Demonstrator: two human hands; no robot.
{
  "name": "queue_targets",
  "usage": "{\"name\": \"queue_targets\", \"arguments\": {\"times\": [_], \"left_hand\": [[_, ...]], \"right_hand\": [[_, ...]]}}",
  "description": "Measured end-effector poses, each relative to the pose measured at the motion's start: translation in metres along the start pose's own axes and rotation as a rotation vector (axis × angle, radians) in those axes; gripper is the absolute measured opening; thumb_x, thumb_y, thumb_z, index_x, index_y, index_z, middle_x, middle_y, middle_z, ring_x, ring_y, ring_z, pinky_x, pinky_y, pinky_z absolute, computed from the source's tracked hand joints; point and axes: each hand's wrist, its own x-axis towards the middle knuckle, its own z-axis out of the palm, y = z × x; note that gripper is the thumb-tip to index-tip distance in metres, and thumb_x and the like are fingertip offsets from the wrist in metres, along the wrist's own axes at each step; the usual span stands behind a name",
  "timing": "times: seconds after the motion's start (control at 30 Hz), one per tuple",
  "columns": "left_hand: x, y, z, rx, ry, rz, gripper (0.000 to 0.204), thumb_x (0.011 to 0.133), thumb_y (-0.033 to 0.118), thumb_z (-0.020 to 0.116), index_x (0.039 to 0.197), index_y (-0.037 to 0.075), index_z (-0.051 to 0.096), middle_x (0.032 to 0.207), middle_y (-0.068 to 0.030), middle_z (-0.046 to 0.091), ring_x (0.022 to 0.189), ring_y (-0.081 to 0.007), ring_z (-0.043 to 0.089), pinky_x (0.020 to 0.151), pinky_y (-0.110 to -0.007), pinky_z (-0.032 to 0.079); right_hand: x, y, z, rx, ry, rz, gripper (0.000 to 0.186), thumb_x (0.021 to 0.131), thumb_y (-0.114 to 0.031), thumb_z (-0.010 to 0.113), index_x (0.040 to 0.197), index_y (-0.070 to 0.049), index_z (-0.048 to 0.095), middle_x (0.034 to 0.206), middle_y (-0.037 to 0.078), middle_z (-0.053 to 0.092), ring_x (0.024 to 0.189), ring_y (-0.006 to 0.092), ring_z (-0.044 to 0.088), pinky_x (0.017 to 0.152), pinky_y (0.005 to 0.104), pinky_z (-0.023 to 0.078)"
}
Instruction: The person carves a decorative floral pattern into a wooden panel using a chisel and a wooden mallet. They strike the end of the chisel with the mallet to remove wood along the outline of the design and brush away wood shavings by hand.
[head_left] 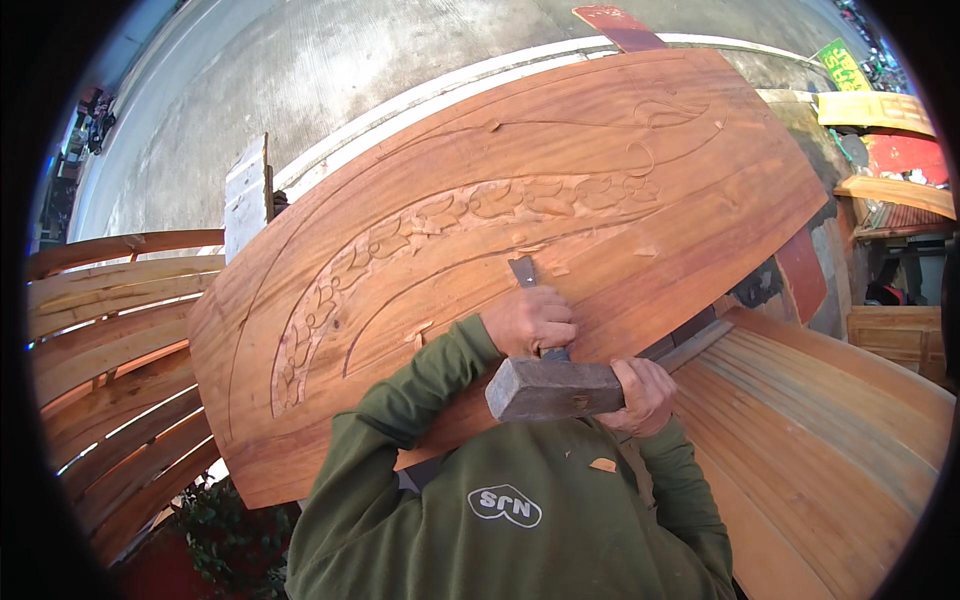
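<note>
A large reddish-brown wooden panel (430, 150) lies before me, carved with a curved band of leaves and flowers (500, 200). My left hand (530, 322) is closed round a chisel (522, 270). Its wide blade points away from me, with the tip against the panel just below the carved band. My right hand (648, 395) grips a mallet with a heavy, block-shaped, grey-brown head (550, 388). That head is close to the chisel's near end; whether they touch I cannot tell. The mallet's handle is mostly hidden by my fingers.
Thin wood shavings (418, 335) lie scattered on the panel. Curved wooden slats (130, 290) stand at the left. Long grooved boards (800, 410) are at the lower right, beside my right arm. Beyond the panel runs a pale concrete road (330, 70). A green sign (843, 65) stands far right.
</note>
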Motion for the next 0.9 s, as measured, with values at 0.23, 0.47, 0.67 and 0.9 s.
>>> {"name": "queue_targets", "arguments": {"times": [0.23,0.47,0.67,0.9], "left_hand": [[-0.005,-0.001,0.005,0.043,-0.058,0.019,0.025,0.081,0.02,0.081,0.085,0.01,0.058,0.079,-0.0076,0.053,0.075,-0.0316,0.059,0.07,-0.045,0.045],[-0.008,-0.006,-0.006,0.072,-0.044,-0.001,0.025,0.079,0.018,0.081,0.088,0.01,0.06,0.079,-0.0087,0.053,0.076,-0.0309,0.06,0.07,-0.044,0.045],[0.0,0.011,-0.014,0.455,0.049,0.019,0.024,0.081,0.012,0.077,0.101,0.009,0.065,0.08,-0.0086,0.056,0.075,-0.0286,0.062,0.07,-0.043,0.049],[0.007,-0.029,-0.014,0.569,0.083,-0.827,0.032,0.082,0.009,0.077,0.114,0.009,0.069,0.108,-0.0136,0.067,0.093,-0.0401,0.073,0.076,-0.052,0.058]], "right_hand": [[-0.014,0.005,0.021,0.176,0.313,-0.119,0.074,0.08,-0.058,0.088,0.126,-0.006,0.062,0.094,0.012,0.069,0.078,0.0332,0.072,0.068,0.0439,0.058],[-0.009,0.003,0.002,0.112,0.086,-0.096,0.075,0.087,-0.065,0.082,0.129,-0.007,0.059,0.1,0.014,0.071,0.083,0.0366,0.074,0.073,0.0476,0.061],[-0.018,0.012,-0.001,0.006,0.182,0.03,0.085,0.081,-0.069,0.087,0.128,-0.004,0.06,0.1,0.016,0.072,0.08,0.0377,0.075,0.07,0.0455,0.062],[-0.035,-0.002,0.007,0.263,0.266,0.432,0.077,0.078,-0.048,0.098,0.127,0.0,0.062,0.103,0.016,0.076,0.085,0.0326,0.077,0.076,0.0425,0.062]]}}
